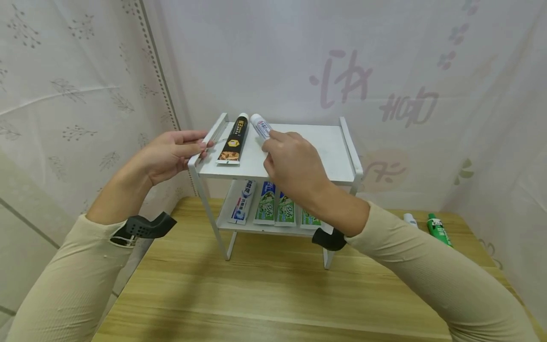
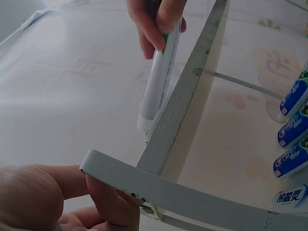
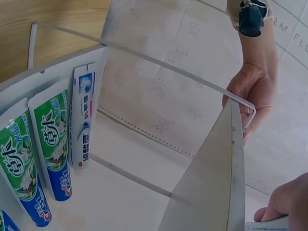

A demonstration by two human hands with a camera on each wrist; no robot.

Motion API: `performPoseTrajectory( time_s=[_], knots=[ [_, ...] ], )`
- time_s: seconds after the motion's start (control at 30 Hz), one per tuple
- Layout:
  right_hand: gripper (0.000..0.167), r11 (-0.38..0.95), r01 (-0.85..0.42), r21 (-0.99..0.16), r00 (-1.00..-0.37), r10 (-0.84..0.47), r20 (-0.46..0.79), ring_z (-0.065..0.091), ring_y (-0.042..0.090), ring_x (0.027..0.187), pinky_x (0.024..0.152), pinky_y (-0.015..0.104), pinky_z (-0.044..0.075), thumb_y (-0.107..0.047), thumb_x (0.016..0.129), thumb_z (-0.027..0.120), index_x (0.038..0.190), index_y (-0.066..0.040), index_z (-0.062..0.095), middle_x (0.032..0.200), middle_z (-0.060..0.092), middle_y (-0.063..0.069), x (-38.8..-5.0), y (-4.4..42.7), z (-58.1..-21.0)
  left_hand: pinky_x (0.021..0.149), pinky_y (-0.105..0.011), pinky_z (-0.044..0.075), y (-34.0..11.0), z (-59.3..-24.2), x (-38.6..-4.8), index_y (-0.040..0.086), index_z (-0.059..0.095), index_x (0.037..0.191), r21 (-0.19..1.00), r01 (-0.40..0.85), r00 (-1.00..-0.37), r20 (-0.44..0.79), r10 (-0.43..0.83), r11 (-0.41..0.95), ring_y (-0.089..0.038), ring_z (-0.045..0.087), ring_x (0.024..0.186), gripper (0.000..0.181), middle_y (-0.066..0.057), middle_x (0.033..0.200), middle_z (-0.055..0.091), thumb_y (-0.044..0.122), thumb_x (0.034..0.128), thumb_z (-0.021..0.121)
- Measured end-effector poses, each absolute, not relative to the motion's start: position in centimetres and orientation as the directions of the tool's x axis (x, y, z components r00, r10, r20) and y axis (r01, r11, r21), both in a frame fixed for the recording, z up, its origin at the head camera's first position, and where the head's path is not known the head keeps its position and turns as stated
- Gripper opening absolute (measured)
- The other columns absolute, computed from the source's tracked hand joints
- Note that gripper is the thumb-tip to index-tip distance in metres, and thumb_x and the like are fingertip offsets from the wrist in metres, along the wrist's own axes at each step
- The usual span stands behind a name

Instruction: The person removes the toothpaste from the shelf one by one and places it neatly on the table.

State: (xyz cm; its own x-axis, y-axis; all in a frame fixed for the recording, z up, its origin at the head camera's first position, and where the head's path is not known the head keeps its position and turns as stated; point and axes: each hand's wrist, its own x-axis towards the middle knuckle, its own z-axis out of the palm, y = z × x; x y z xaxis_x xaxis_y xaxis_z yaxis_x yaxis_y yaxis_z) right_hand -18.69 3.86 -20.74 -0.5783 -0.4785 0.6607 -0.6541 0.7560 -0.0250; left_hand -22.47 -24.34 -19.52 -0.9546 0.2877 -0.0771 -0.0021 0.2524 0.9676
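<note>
My right hand [image 1: 297, 164] grips a white toothpaste tube [image 1: 260, 126] above the top shelf of a white two-tier rack [image 1: 337, 152]. The tube's capped end points to the back left; the hand hides its other end. In the left wrist view the same white tube [image 2: 159, 86] hangs from the right fingers. A black toothpaste tube [image 1: 234, 142] with a gold emblem lies on the top shelf, left of the white one. My left hand [image 1: 173, 154] holds the rack's left side rail, thumb and fingers about it, as the right wrist view also shows the left hand [image 3: 252, 89].
On the lower shelf lie a white-and-blue tube [image 1: 242, 202] and several green-and-blue tubes [image 1: 266, 204]. A green tube [image 1: 438, 229] and a white-capped tube [image 1: 410, 219] lie on the wooden table [image 1: 256, 289] at the right. A patterned curtain [image 1: 265, 57] hangs behind.
</note>
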Motion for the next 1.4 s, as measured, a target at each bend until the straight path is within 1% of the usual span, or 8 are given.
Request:
performPoseTrajectory(
  time_s=[0.2, 0.33, 0.47, 0.63, 0.8, 1.0, 1.13, 1.4],
  knots=[
    [0.015, 0.751, -0.66, -0.036, -0.567, -0.465, 0.68, 0.068, 0.031, 0.102, 0.09, 0.038, 0.058, 0.001, 0.091, 0.063, 0.098, 0.002, 0.076, 0.124, 0.07, 0.017, -18.5, 4.5, -20.7, 0.086, -0.02, 0.054, -24.4, -19.7, -22.5, 0.0, 0.025, 0.16, 0.968, -0.002, -0.954, -0.077, 0.291, 0.25, -0.005, 0.06, 0.107, 0.059, -0.017, 0.154, 0.039, 0.015, 0.1087, 0.05],
    [0.017, 0.742, -0.67, -0.042, -0.551, -0.457, 0.698, 0.067, 0.033, 0.11, 0.094, 0.04, 0.057, 0.002, 0.09, 0.062, 0.098, 0.001, 0.077, 0.126, 0.069, 0.018, -18.3, 4.9, -20.4, 0.086, -0.02, 0.054, -24.4, -19.7, -22.4, -0.001, 0.024, 0.16, 0.969, -0.001, -0.954, -0.076, 0.292, 0.248, -0.005, 0.06, 0.106, 0.06, -0.017, 0.154, 0.039, 0.015, 0.1087, 0.05],
    [0.018, 0.733, -0.679, -0.046, -0.537, -0.453, 0.712, 0.066, 0.034, 0.113, 0.097, 0.04, 0.055, 0.003, 0.09, 0.061, 0.099, 0.002, 0.077, 0.124, 0.07, 0.018, -18.0, 5.6, -19.8, 0.085, -0.02, 0.054, -24.4, -19.7, -22.4, -0.001, 0.023, 0.16, 0.97, -0.001, -0.955, -0.074, 0.288, 0.245, -0.005, 0.06, 0.105, 0.061, -0.016, 0.153, 0.04, 0.016, 0.1083, 0.051],
    [0.018, 0.737, -0.672, -0.068, -0.545, -0.43, 0.719, 0.065, 0.035, 0.115, 0.099, 0.043, 0.054, 0.005, 0.089, 0.061, 0.099, 0.003, 0.077, 0.123, 0.07, 0.018, -17.4, 7.2, -19.1, 0.084, -0.019, 0.055, -24.4, -19.6, -22.5, -0.001, 0.023, 0.16, 0.97, 0.001, -0.954, -0.072, 0.292, 0.244, -0.005, 0.06, 0.104, 0.06, -0.016, 0.153, 0.04, 0.016, 0.1086, 0.05],
    [0.019, 0.743, -0.664, -0.079, -0.531, -0.395, 0.75, 0.065, 0.038, 0.113, 0.097, 0.046, 0.055, 0.006, 0.088, 0.062, 0.099, 0.004, 0.077, 0.124, 0.069, 0.02, -17.2, 9.5, -18.8, 0.085, -0.019, 0.054, -24.3, -19.5, -22.5, -0.001, 0.023, 0.16, 0.967, 0.004, -0.954, -0.073, 0.292, 0.256, -0.004, 0.06, 0.104, 0.06, -0.017, 0.154, 0.039, 0.016, 0.109, 0.049],
    [0.02, 0.778, -0.624, -0.075, -0.525, -0.346, 0.778, 0.067, 0.038, 0.109, 0.085, 0.048, 0.059, 0.005, 0.088, 0.06, 0.1, 0.005, 0.077, 0.12, 0.071, 0.021, -17.0, 12.2, -18.5, 0.084, -0.019, 0.054, -24.3, -19.5, -22.6, -0.001, 0.024, 0.16, 0.966, -0.001, -0.955, -0.078, 0.286, 0.258, -0.003, 0.06, 0.103, 0.059, -0.017, 0.154, 0.039, 0.015, 0.109, 0.049],
    [0.022, 0.794, -0.598, -0.109, -0.538, -0.296, 0.789, 0.068, 0.038, 0.11, 0.079, 0.052, 0.06, 0.005, 0.089, 0.059, 0.101, 0.005, 0.077, 0.121, 0.07, 0.021, -16.8, 13.8, -18.2, 0.083, -0.019, 0.055, -24.3, -19.7, -22.8, 0.0, 0.023, 0.16, 0.968, -0.005, -0.954, -0.081, 0.289, 0.253, -0.003, 0.061, 0.101, 0.06, -0.017, 0.154, 0.039, 0.015, 0.1087, 0.05],
    [0.021, 0.832, -0.532, -0.158, -0.582, -0.224, 0.782, 0.066, 0.04, 0.115, 0.084, 0.058, 0.058, 0.002, 0.09, 0.061, 0.103, 0.006, 0.077, 0.126, 0.068, 0.019, -16.5, 16.8, -18.7, 0.084, -0.019, 0.054, -24.4, -19.7, -22.8, -0.001, 0.022, 0.16, 0.967, 0.0, -0.952, -0.078, 0.296, 0.255, -0.003, 0.06, 0.103, 0.06, -0.016, 0.154, 0.039, 0.015, 0.109, 0.049]
  ],
)
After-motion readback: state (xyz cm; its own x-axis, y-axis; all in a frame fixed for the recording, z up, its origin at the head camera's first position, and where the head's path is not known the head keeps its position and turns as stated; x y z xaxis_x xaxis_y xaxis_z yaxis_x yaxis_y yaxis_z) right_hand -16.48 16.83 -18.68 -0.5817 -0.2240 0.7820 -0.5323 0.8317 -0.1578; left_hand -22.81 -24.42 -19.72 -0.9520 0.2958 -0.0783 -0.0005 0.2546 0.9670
